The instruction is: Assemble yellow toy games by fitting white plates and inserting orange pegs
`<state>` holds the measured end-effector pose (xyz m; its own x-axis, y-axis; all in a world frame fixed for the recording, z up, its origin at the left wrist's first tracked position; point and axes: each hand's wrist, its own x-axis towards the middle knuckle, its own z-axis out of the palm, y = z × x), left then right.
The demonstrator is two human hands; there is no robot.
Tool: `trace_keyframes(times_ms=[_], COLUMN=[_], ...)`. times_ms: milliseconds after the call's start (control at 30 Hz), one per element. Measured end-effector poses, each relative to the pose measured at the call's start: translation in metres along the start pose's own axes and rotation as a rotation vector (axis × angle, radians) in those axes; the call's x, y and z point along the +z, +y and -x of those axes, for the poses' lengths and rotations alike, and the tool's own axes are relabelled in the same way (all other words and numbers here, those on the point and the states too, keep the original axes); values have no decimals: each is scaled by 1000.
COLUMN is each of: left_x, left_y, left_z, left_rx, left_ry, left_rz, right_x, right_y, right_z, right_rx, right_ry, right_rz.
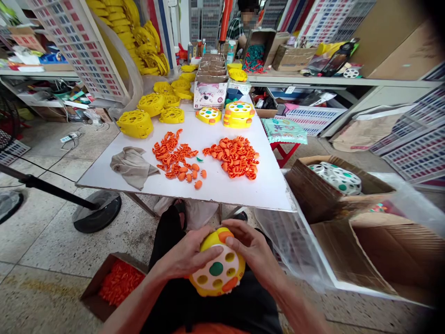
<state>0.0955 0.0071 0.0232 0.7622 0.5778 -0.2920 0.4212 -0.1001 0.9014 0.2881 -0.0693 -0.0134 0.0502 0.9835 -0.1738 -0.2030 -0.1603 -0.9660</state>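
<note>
On the counter (239,195), orange pieces (232,158) are heaped; before it, a toy (217,268) is clasped, seemingly for steadiness, by left hand (190,253) and right hand (251,243).

Parts (234,157) on table (245,198) — cloth (130,164) left, box (209,95) behind.

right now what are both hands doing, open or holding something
Left hand: closed on one side of the yellow toy.
Right hand: closed on the toy's other side, thumb at an orange piece.
</note>
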Motion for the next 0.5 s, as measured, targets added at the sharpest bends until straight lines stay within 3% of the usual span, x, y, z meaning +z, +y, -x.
trace_keyframes(times_ms=[100, 267, 400, 500], left_x=[-1, 0, -4, -8], left_y=[5, 7, 5, 2], left_z=[4, 7, 6, 3], left_rx=[26, 53, 22, -40], left_ry=[-16, 16, -3, -36], left_rz=[-27, -42, -17, 60], right_x=[-1, 2, -2, -3], right_y=[-11, -11, -15, -14], right_z=[4, 4, 2, 2], right_rx=[157, 100, 96, 39], right_ry=[-121, -61, -119, -79], right_rz=[-99, -58, -14, 110])
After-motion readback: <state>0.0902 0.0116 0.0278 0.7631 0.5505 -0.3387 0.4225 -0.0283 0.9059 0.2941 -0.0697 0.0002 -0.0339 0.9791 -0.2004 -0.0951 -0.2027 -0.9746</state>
